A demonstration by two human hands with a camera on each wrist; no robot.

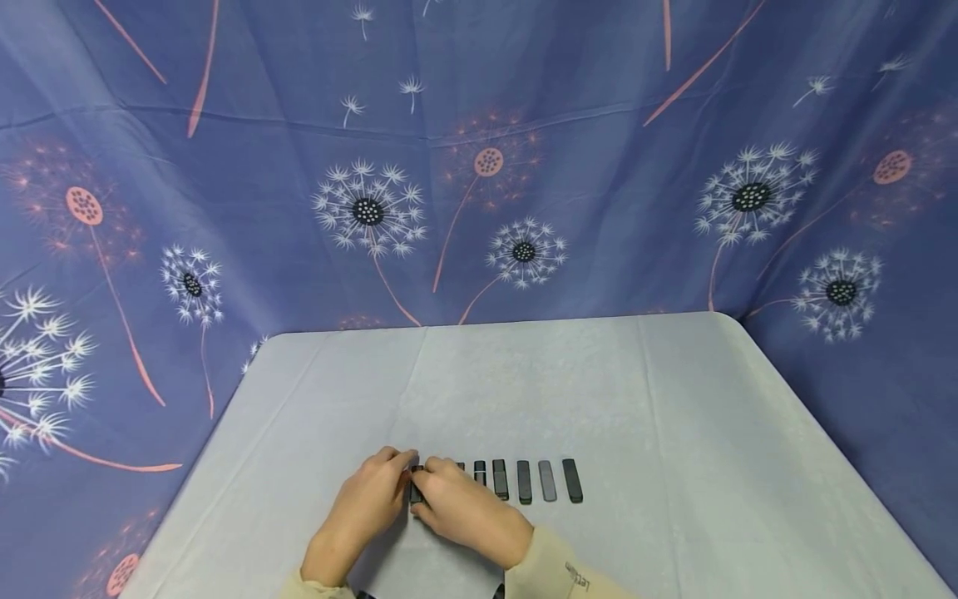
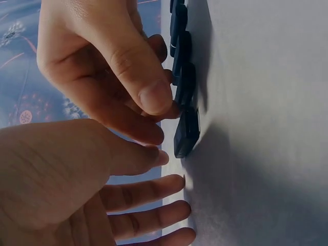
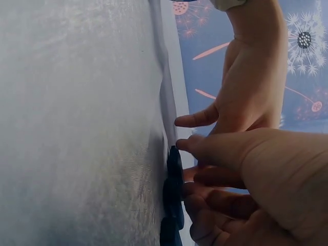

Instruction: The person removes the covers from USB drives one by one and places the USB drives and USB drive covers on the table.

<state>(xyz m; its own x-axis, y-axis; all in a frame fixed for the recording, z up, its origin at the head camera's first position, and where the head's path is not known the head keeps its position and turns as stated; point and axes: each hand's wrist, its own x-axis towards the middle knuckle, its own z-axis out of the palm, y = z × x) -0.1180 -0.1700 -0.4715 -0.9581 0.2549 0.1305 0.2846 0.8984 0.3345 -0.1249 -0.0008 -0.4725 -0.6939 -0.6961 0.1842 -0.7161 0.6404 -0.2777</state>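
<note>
Both hands at left end of block row on surface. End block between them, long axis pointing away. Right hand pinching it, nearer; left hand spread, fingertips touching surface just left

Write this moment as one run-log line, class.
left hand: fingers straight, on tablecloth | right hand: pinches end black block | row of dark blocks: flat, side by side

A cloth-covered table carries a row of dark blocks near its front edge.
</note>
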